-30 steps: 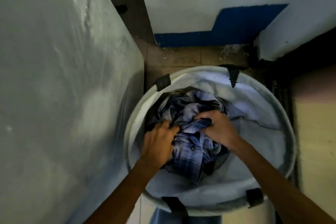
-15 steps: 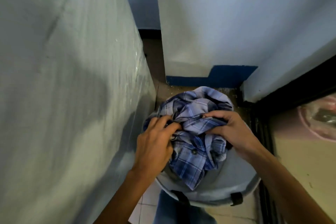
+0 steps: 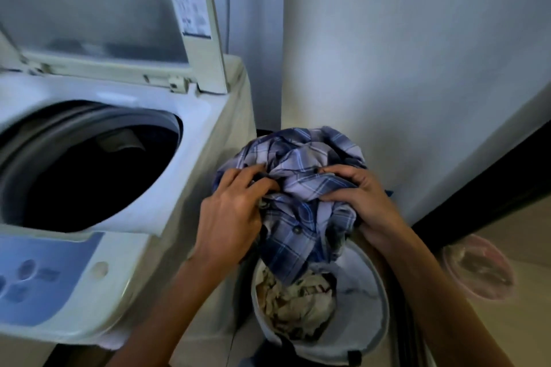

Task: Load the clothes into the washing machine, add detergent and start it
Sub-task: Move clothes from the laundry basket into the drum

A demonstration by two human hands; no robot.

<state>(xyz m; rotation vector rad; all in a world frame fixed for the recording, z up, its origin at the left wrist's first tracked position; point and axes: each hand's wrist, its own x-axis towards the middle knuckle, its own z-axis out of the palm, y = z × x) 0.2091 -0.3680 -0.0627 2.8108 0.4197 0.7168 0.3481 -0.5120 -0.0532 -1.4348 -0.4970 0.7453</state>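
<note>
A bundle of blue plaid clothes (image 3: 301, 188) hangs in the air above the round white laundry basket (image 3: 375, 304). My left hand (image 3: 229, 211) grips the bundle's left side and my right hand (image 3: 363, 202) grips its right side. More pale, crumpled clothes (image 3: 298, 304) lie inside the basket below. To the left stands the top-loading washing machine (image 3: 167, 134) with its lid (image 3: 113, 9) raised and its dark drum (image 3: 89, 170) open. A blue control panel (image 3: 38, 274) runs along the machine's front edge.
A white wall (image 3: 402, 53) rises behind the basket. A dark door frame (image 3: 483, 188) runs diagonally on the right. On the floor to the right sits a pink basin (image 3: 480, 268). The basket stands tight against the machine's right side.
Both hands have lifted the plaid bundle up out of the basket to about the height of the machine's top. The view has swung up and left, bringing the open washer into sight.
</note>
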